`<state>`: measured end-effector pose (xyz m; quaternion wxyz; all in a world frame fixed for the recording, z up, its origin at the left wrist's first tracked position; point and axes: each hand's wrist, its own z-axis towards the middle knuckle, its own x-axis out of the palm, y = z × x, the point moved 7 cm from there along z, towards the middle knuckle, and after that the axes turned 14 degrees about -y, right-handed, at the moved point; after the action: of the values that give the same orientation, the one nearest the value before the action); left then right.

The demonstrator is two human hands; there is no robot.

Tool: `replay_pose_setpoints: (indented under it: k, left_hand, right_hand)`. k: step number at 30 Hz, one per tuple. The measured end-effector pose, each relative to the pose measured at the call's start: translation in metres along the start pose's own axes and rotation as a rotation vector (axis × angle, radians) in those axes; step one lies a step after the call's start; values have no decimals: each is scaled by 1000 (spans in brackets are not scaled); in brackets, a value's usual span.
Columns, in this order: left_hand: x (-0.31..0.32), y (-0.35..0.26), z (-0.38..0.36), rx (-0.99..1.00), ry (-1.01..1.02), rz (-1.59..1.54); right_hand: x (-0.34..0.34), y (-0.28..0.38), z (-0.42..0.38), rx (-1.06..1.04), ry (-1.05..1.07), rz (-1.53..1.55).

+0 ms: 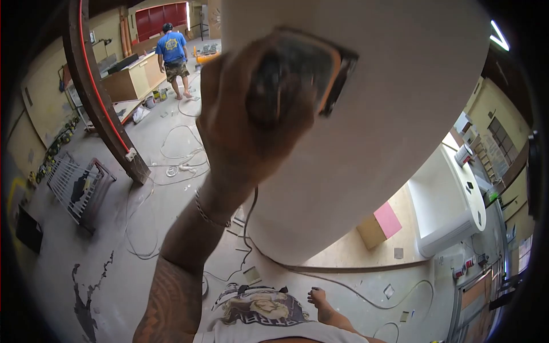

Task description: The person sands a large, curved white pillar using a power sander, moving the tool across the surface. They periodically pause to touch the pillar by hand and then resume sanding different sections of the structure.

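My left hand [251, 108] is raised and wrapped round a dark power sander [306, 63] with an orange edge, blurred by motion. The sander's flat, squared pad lies against a large white curved panel [366, 137] that towers in front of me. A dark cord [247, 228] hangs below and trails along the floor. Low beside my body is my right hand [319, 298], small in view, holding nothing that I can see, its fingers loosely apart.
A person in a blue shirt [172, 48] walks at the back left, past a wooden counter [140, 77]. A dark post [106, 91] and a metal rack [77, 188] stand left. Loose cables [183, 168] cross the floor. Right are a pink-topped block [380, 224] and a white curved piece [443, 200].
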<state>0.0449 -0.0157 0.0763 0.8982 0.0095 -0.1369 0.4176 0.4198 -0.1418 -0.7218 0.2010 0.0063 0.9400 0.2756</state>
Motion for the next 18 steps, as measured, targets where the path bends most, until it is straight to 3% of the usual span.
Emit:
replay_pose_setpoints:
  k: [6, 10, 13, 16, 18]
  left_hand:
    - [29, 9, 99, -93, -125, -286]
    - [33, 2, 149, -118, -94, -201]
    - [26, 1, 179, -255, 170, -479]
    - [46, 21, 218, -303, 38, -393]
    - [49, 25, 229, -168, -55, -309]
  right_hand:
    - [14, 21, 1, -34, 24, -7]
    - [26, 24, 6, -35, 27, 0]
    - [39, 17, 15, -40, 37, 3]
    - [50, 7, 17, -17, 34, -1]
    - [59, 2, 15, -10, 49, 2]
